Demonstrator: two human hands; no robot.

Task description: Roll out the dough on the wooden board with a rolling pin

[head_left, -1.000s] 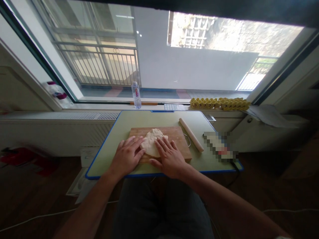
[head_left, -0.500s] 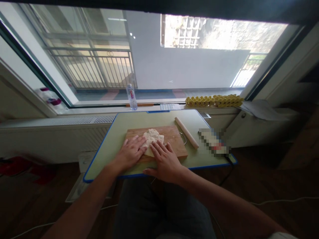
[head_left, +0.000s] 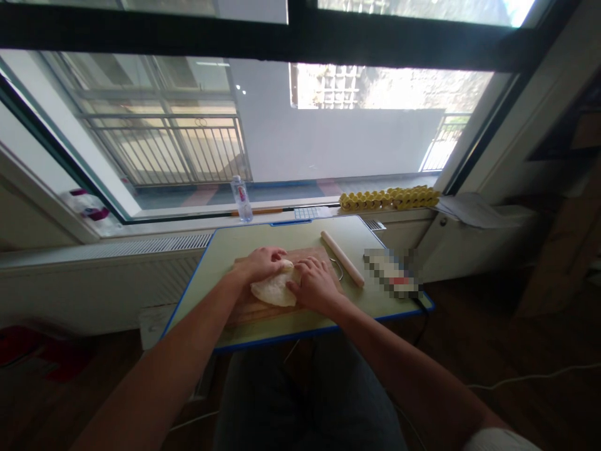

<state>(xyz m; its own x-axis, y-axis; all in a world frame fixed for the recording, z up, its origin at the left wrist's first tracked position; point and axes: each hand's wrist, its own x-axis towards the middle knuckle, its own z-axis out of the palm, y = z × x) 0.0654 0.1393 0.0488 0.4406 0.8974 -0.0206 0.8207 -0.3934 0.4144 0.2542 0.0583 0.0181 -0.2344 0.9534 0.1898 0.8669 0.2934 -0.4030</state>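
A pale, flattened piece of dough (head_left: 275,290) lies on the wooden cutting board (head_left: 244,316). My left hand (head_left: 263,262) curls over the dough's far left edge, its fingertips hidden behind the dough. From the right, my right hand (head_left: 317,280) bends its fingers round the far right edge, with the thumb against the near side. Both hands grip the dough, and its far rim rises a little between them. A wooden rolling pin (head_left: 342,259) rests on the table just right of the board, near the board's metal handle (head_left: 337,268).
The blue-edged folding table (head_left: 282,341) stands against the window sill. A blurred-out flat object (head_left: 393,275) with a dark cord lies on its right side. On the sill are a clear bottle (head_left: 241,200), a yellow braided object (head_left: 389,198) and papers (head_left: 479,210).
Both hands have moved from lying flat on the dough to its far edge and now curl round it. The dough's near part is uncovered. The view has tilted up a little.
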